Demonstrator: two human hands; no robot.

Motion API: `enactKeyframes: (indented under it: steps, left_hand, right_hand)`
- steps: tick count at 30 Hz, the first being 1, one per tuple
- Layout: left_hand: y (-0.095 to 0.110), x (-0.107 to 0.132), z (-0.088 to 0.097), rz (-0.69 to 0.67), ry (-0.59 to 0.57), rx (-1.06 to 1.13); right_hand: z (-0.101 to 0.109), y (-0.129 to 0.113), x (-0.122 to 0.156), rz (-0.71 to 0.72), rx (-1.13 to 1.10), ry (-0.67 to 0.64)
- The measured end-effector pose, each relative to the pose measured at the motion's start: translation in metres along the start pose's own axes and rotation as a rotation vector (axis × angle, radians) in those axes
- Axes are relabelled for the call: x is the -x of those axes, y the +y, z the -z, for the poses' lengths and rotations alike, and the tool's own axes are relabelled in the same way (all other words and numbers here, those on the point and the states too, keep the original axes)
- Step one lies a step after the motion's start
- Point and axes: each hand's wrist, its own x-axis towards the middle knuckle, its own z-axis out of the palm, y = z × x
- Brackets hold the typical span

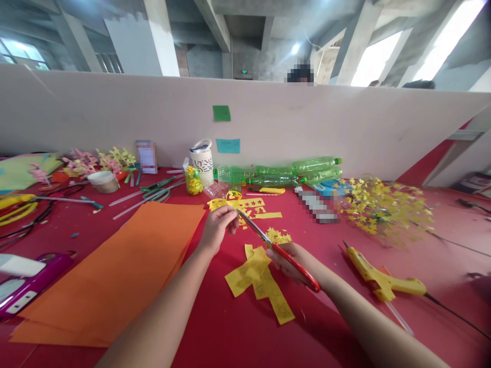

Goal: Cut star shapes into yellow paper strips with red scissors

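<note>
My right hand [289,255] grips red-handled scissors [303,273], whose blades point up and left, looking nearly closed. Their tip is beside the fingertips of my left hand [218,227], which is closed in a pinch; whatever it holds is too small to make out. Behind the fingers lie yellow paper scraps with star-shaped holes [255,203]. A small pile of yellow paper stars [279,236] rests just beyond my right hand. Overlapping yellow paper strips with drawn lines [251,273] lie on the red table between my forearms.
Orange sheets [126,255] cover the left side. A yellow glue gun [383,276] and a yellow star bouquet [383,204] are at right. Green plastic bottles [276,176] and a white tumbler [202,161] line the partition [153,112]. A purple power strip [34,281] lies far left.
</note>
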Motion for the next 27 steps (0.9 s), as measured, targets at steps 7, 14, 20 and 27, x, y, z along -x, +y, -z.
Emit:
enactKeyframes:
  steps: [7, 14, 20, 27]
  left_hand:
    - [0.003, 0.0024, -0.0026, -0.038, -0.021, -0.062]
    - [0.0025, 0.0035, -0.0033, -0.034, -0.034, -0.039]
    - [0.0031, 0.0041, -0.0039, -0.02, -0.04, -0.02]
    - [0.0035, 0.0046, -0.0064, 0.012, -0.021, -0.017]
  right_hand:
    - [0.0001, 0.0041, -0.0033, 0.02, -0.03, -0.018]
    - [0.0003, 0.0042, -0.0023, 0.058, -0.066, -0.045]
    - [-0.0015, -0.0001, 0.0014, 0.062, -0.053, -0.033]
    - [-0.0065, -0.0032, 0.0037, 0.032, -0.054, 0.011]
